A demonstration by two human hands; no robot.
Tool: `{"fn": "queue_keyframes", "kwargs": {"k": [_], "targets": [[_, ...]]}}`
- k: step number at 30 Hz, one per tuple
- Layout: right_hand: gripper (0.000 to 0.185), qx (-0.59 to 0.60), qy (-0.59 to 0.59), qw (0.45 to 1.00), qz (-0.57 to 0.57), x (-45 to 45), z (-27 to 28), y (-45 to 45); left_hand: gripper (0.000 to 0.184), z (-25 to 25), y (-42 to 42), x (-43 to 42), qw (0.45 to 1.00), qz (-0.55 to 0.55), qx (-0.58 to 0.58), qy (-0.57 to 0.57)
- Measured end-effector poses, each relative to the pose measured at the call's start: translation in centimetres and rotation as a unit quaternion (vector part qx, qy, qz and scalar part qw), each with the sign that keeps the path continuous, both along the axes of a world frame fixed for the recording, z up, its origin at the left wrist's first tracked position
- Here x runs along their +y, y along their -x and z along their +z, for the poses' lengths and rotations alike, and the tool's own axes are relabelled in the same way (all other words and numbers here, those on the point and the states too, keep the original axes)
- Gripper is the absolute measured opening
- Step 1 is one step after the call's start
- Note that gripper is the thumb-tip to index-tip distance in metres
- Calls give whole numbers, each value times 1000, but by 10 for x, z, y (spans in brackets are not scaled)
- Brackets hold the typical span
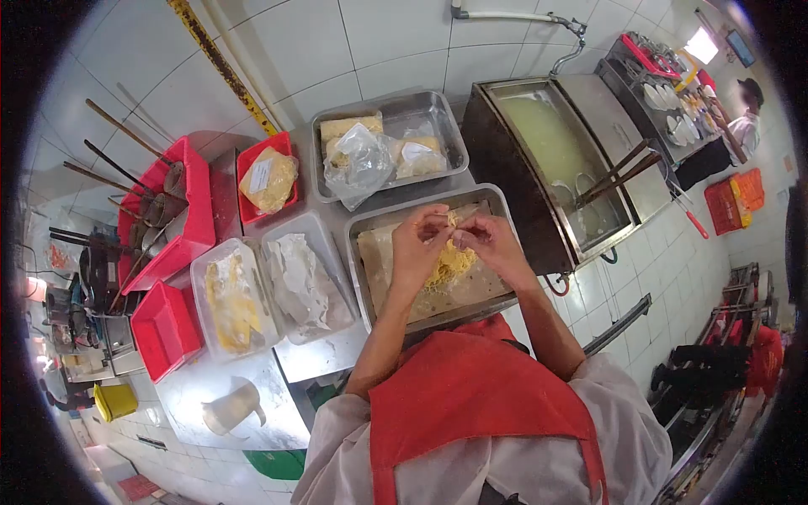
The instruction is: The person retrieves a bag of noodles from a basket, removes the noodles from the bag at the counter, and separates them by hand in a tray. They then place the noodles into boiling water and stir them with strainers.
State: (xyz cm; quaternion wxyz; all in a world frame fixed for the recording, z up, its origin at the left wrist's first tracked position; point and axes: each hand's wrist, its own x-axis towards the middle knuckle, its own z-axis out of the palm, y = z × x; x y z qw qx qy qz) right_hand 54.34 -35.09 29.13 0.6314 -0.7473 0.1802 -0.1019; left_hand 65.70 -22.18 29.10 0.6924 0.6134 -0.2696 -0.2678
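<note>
Both hands are raised over a metal tray lined with brown paper, on which a heap of yellow noodles lies. My left hand has its fingers closed on a small bit of noodles near the far side of the heap. Close beside it, my right hand pinches at the same strands, its fingertips almost touching the left ones. Some strands show between and just above the fingertips.
Behind stands a metal tray with bagged noodles. Plastic tubs and red baskets are at left, with a jug nearer. A boiler of cloudy liquid stands right. People are at far right.
</note>
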Motion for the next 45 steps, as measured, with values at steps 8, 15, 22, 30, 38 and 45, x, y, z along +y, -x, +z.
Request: {"fn": "queue_keyframes", "kwargs": {"k": [8, 15, 22, 30, 38, 45], "targets": [[37, -11, 193, 979, -61, -1, -13, -1, 46, -17, -16, 8, 980, 14, -122, -155], [47, 129, 316, 940, 17, 18, -64, 0, 51, -65, 5, 32, 897, -54, -317, -305], [46, -93, -387, 916, -43, -10, -59, 12, 48, -58, -10, 46, 972, -88, 170, -136], [51, 14, -63, 998, -13, 5, -44, -1, 56, -45, -9, 44, 962, -111, 249, -2], [39, -17, 407, 908, -95, 11, -16, -1, 52, -48, -9, 42, 975, -81, 193, -78], [35, 6, -29, 999, -28, 16, -41, -8, 47, -50, -5, 45, 975, -40, 216, 30]]}}
